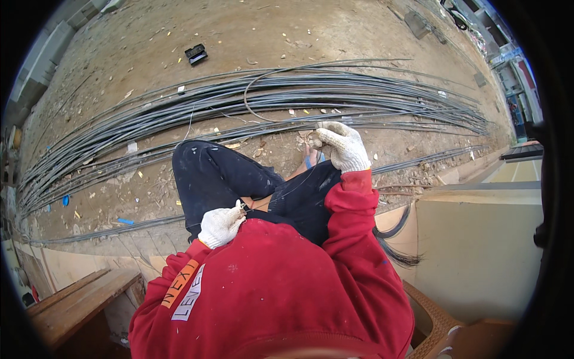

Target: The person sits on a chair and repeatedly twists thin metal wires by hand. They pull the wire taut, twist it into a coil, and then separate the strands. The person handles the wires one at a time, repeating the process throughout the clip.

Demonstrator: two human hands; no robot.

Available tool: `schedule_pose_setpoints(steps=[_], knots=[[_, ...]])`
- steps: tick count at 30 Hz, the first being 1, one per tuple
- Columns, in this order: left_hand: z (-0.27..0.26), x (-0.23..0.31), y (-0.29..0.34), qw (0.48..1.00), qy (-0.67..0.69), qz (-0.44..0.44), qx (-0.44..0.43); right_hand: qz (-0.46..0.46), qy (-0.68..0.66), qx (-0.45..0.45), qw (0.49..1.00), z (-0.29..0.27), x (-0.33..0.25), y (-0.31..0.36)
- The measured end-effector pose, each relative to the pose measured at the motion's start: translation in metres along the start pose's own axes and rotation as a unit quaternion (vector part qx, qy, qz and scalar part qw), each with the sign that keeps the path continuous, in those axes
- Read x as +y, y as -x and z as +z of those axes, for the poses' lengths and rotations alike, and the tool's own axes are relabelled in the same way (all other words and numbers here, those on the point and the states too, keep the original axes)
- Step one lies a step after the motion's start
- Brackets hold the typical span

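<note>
Both my hands wear white knitted work gloves. My left hand (222, 226) is closed in front of my waist, its thumb and fingers pinching a thin dark wire (308, 175). The wire slants up across my lap to my right hand (345, 146), raised above my right knee. That hand's fingers are bent together around the wire's other part; the exact grip is partly hidden by the glove. Beyond my knees lies a long bundle of thin grey metal rods (299, 96), which neither hand touches.
A small black box (195, 54) lies on the dirt ground beyond the rods. A wooden bench (84, 299) stands at lower left, a brown woven chair (431, 317) at lower right. A pale wall-like block (478, 245) rises on my right. Concrete blocks (37, 72) line the far left.
</note>
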State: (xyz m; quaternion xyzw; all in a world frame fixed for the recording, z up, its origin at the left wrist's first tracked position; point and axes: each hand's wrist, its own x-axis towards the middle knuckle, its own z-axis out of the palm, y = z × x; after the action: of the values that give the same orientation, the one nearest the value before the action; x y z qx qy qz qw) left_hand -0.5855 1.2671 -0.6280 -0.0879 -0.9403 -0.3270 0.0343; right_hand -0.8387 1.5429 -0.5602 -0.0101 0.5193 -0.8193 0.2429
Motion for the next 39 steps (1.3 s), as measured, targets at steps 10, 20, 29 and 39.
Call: schedule_pose_setpoints(steps=[10,20,29,39], knots=[[0.005,-0.005,-0.003,1.000,-0.001,0.006,0.008,-0.228,0.532,0.227,0.783,-0.015,0.035,-0.007],[0.006,-0.008,-0.004,1.000,0.023,0.006,0.000,-0.013,0.187,0.087,0.979,-0.052,-0.017,0.019],[0.011,-0.005,-0.003,0.999,0.028,0.001,0.030,-0.223,0.664,0.297,0.649,-0.037,0.044,0.013],[0.008,-0.007,-0.004,1.000,0.025,0.002,0.007,-0.029,0.202,0.179,0.962,-0.074,0.025,0.021]])
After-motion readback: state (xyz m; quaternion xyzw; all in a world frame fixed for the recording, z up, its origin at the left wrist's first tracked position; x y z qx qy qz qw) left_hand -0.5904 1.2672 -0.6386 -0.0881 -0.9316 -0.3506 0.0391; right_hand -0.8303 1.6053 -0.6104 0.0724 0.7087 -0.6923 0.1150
